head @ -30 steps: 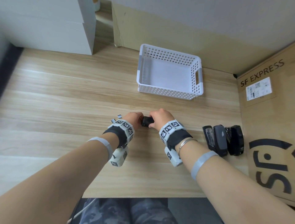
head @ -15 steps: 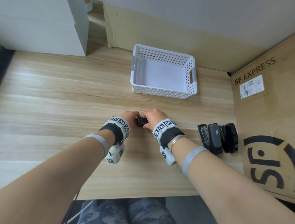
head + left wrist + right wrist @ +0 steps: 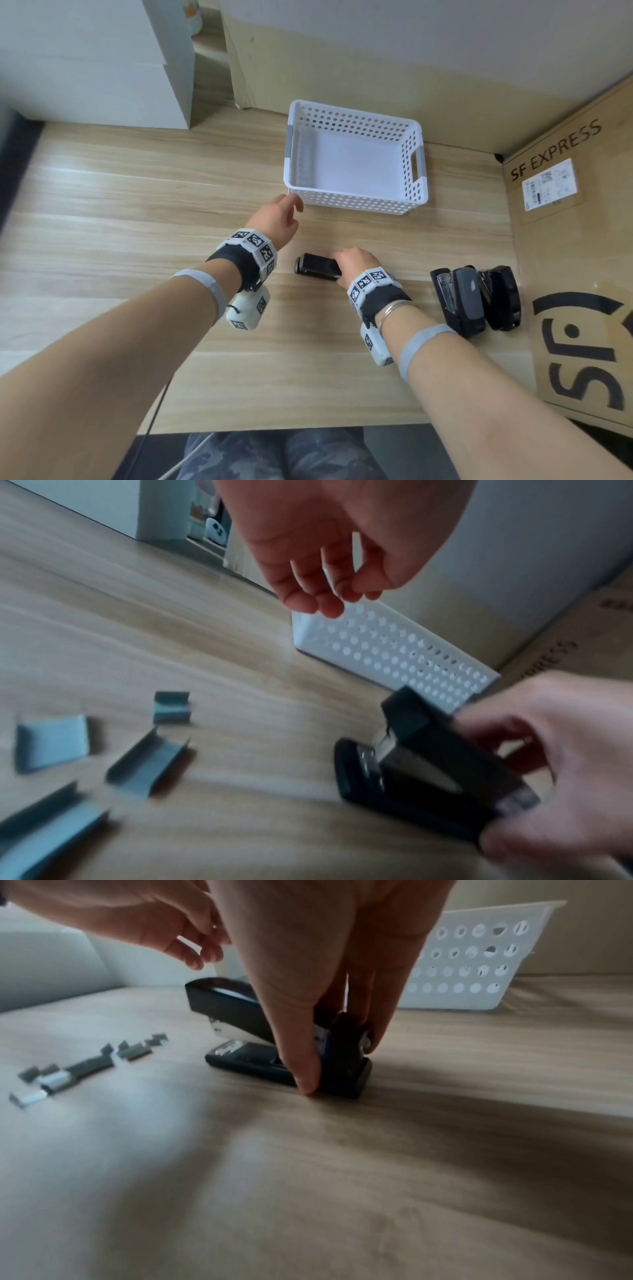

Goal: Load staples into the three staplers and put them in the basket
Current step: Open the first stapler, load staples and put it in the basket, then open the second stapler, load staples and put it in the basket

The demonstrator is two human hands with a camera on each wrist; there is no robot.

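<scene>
Staplers: one (image 3: 318, 268) under right hand (image 3: 352, 264), two (image 3: 476, 301) aside; perhaps six staple strips (image 3: 147, 767).

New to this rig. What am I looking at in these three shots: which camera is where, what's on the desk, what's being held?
No robot here: a person works bare-handed, wearing tracking cuffs with cameras. One picture comes from a head camera looking down; the other two look along each wrist at the fingers. The right hand grips a black stapler by its rear end, its base on the wooden desk. The left hand hovers above, fingers relaxed, holding nothing. Loose staple strips lie to the left, a white basket stands behind with nothing visible inside, and two more staplers sit beside a cardboard box.
</scene>
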